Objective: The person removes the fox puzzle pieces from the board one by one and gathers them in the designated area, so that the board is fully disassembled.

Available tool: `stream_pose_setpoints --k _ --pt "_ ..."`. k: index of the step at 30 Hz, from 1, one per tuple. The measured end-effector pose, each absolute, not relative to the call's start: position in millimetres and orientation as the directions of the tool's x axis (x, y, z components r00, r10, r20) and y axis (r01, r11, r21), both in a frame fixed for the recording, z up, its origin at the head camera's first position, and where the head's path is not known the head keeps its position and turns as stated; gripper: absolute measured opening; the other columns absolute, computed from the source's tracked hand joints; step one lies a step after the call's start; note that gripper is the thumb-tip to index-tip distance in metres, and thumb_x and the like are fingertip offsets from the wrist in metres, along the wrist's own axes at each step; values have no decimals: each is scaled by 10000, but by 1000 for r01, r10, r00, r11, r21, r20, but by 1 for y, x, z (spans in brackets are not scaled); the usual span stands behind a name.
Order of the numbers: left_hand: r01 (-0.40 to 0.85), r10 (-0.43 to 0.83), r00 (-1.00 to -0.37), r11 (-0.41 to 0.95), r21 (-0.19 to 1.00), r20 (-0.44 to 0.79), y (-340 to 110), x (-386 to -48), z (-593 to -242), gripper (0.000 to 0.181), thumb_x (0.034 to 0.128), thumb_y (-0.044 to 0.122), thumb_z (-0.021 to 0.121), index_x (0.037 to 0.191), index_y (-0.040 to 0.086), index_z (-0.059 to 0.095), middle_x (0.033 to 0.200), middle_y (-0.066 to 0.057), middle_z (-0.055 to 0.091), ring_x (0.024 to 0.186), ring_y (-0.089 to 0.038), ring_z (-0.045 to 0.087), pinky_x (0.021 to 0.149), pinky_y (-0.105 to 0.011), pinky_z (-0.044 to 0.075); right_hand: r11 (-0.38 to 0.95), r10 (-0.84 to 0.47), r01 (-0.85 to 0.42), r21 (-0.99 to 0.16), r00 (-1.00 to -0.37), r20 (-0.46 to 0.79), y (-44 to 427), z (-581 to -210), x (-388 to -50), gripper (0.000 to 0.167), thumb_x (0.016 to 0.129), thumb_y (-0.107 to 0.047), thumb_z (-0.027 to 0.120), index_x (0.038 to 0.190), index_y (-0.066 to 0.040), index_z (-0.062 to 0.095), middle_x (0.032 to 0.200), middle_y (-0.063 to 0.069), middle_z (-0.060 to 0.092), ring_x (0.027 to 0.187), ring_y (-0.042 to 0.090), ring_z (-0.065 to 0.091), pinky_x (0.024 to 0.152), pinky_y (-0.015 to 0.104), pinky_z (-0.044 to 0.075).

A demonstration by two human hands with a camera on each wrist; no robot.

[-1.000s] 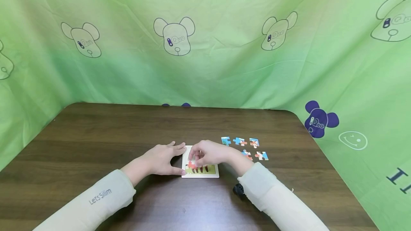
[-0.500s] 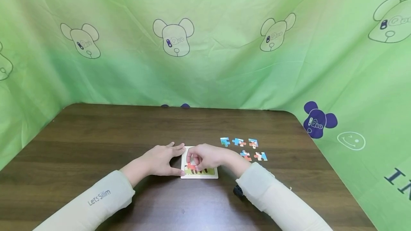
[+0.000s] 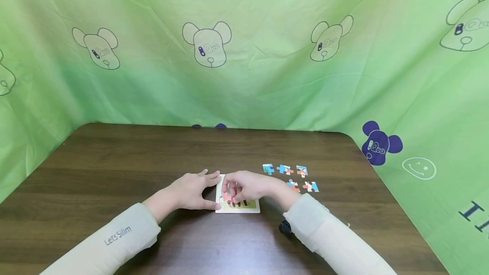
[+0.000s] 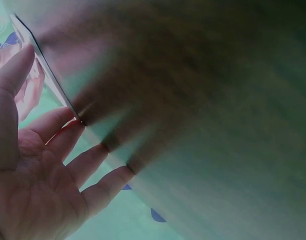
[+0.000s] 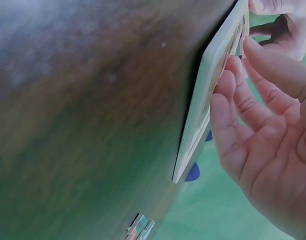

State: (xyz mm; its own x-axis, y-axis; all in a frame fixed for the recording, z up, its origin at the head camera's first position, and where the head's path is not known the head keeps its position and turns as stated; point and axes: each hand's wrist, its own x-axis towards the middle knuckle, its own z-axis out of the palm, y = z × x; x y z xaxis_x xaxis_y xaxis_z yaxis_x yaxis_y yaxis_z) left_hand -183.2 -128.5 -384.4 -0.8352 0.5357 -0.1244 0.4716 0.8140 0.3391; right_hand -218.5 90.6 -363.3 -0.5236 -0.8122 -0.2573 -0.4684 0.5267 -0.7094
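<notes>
A small white-rimmed puzzle tray [image 3: 241, 211] lies on the table, with a green strip and dark striped legs showing along its near side. My left hand [image 3: 191, 191] rests at the tray's left edge, fingers spread and fairly straight; its thumb and index finger touch the rim. Over the tray, my right hand [image 3: 250, 186] pinches a red puzzle piece [image 3: 227, 197] at the left part of the picture. In the right wrist view, the thumb and fingertips of the right hand [image 5: 268, 130] meet low over the tray [image 5: 193, 122]. Its fingers partly hide the piece and the tray's far part.
Several loose puzzle pieces, among them a blue and green one [image 3: 268, 169] and a white and blue one [image 3: 311, 186], lie right of the tray. A black round object [image 3: 285, 227] sits by the right sleeve. Green printed cloth [image 3: 244, 88] hangs behind the brown table [image 3: 133, 156].
My right hand has lowered slightly onto the left part of the tray, its fingertips closer round the red puzzle piece. The left hand stays at the tray's edge.
</notes>
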Motion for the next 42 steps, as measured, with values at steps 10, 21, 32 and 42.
stream_pose_setpoints --k 10,21,32,42 --pt "473 539 -833 812 343 -127 -128 -183 -382 806 820 581 721 1482 185 489 1576 1 411 1460 -384 360 1117 -541 395 490 -824 -434 -756 -513 -240 92 -365 -223 228 849 111 651 1024 -19 586 847 49 587 649 70 553 591 181 456" --pt "466 530 -839 818 336 -126 -128 -183 -382 801 817 578 729 1481 197 491 1576 19 409 1462 -378 358 1112 -533 405 442 -835 -388 -809 -507 -213 94 -366 -223 198 842 117 640 985 1 566 835 38 601 700 64 558 649 186 481" --pt "482 548 -829 803 351 -115 -128 -183 -382 790 819 549 737 1470 166 506 1568 -22 424 1450 -404 368 1113 -544 400 456 -818 -372 -808 -533 -216 93 -366 -220 170 863 86 642 965 -9 544 725 -6 602 614 58 517 587 171 415" --pt "470 539 -833 809 353 -125 -128 -183 -382 798 819 567 731 1480 186 494 1575 -3 415 1460 -392 357 1111 -536 405 445 -799 -343 -827 -569 -194 94 -367 -219 160 862 101 632 961 11 544 715 -12 585 603 82 522 571 177 426"
